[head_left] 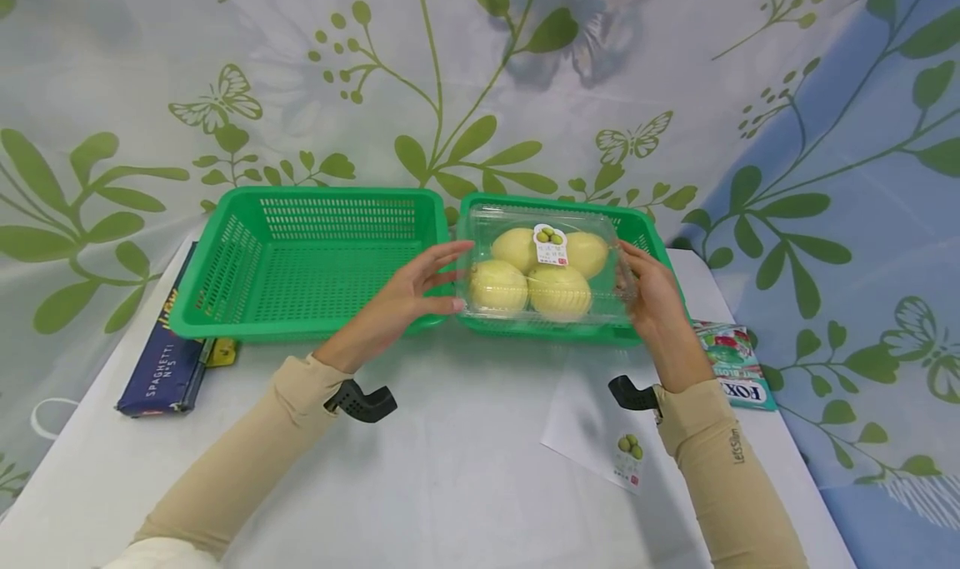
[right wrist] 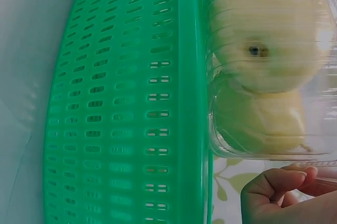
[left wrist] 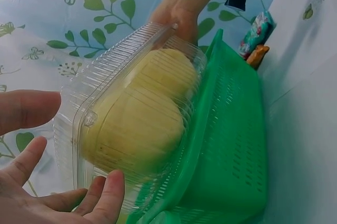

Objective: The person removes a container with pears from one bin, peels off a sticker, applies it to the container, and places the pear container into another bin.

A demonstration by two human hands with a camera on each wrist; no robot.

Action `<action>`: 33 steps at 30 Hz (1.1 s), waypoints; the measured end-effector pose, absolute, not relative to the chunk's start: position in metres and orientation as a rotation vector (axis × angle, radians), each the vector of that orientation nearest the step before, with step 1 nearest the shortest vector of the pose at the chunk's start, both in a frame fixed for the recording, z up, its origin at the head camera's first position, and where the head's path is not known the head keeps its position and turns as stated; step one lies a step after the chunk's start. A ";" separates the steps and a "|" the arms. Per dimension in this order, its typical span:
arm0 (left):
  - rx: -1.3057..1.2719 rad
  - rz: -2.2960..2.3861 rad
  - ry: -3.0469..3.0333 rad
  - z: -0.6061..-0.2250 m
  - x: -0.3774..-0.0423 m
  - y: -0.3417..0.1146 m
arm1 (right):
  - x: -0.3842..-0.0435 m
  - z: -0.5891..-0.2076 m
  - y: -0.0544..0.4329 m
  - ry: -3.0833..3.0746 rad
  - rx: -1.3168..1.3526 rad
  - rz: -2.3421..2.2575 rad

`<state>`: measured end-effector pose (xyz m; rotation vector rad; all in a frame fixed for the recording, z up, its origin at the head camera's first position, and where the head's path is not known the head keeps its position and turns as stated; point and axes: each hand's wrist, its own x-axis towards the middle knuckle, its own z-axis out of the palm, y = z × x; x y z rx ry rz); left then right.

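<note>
A clear plastic box (head_left: 517, 212) of several pale yellow fruits, with a white label on its lid, is held level above the right green basket (head_left: 555, 331). My right hand (head_left: 660, 311) pinches the box's right end; the right wrist view shows thumb and fingers at its rim. At the opposite end is my left hand (head_left: 408, 290), its fingers fairly straight and spread. In the left wrist view the left fingertips (left wrist: 113, 187) are at the box's lower edge, while the thumb (left wrist: 29, 110) stands apart from it. Whether those fingertips touch cannot be told.
A left green basket (head_left: 330, 282) with nothing inside stands beside the right one. A dark blue spaghetti pack (head_left: 161, 369) lies at the left, near a small yellow item (head_left: 222, 352). At the right lies a Fox's packet (head_left: 738, 365). A printed fruit label (head_left: 628, 461) lies in front.
</note>
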<state>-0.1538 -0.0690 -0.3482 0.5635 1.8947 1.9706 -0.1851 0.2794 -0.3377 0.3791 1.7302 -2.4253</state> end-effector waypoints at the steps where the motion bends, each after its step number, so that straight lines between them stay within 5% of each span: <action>1: 0.560 1.971 1.899 -0.348 -0.154 -0.069 | -0.186 -0.338 0.279 1.725 0.384 -2.428; 33: 0.515 1.909 1.946 -0.352 -0.175 -0.051 | -0.201 -0.350 0.291 1.699 0.429 -2.403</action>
